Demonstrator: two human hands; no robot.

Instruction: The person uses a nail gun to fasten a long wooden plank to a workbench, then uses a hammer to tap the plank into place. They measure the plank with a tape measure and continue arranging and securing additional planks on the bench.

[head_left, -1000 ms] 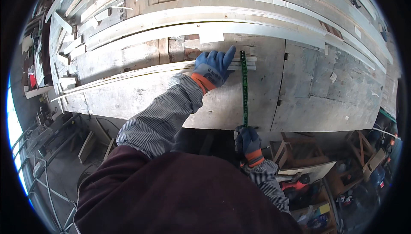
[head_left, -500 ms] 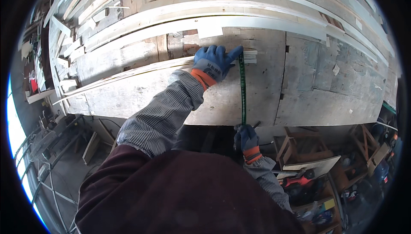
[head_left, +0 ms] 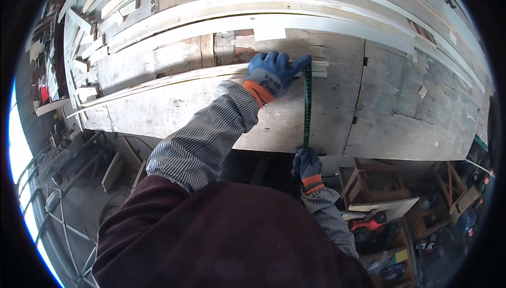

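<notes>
A green tape measure (head_left: 308, 107) stretches across the bench top from its front edge to a bundle of thin wooden strips (head_left: 211, 73). My left hand (head_left: 272, 72), in a blue glove with an orange cuff, rests over the right end of the strips. Its thumb presses the tape's far end against them. At the bench's front edge, my right hand (head_left: 308, 164), gloved the same way, is closed around the tape's near end; the case is mostly hidden by the fingers.
Long pale boards (head_left: 253, 21) lie along the far side of the wooden bench (head_left: 385, 124). Short offcuts (head_left: 95, 45) are scattered at its left end. Below on the right are a wooden stool frame (head_left: 377, 182) and a red power tool (head_left: 370, 221).
The view has shifted slightly, so the bench and boards appear a little further right. Both hands keep their hold, and the tape remains stretched between them.
</notes>
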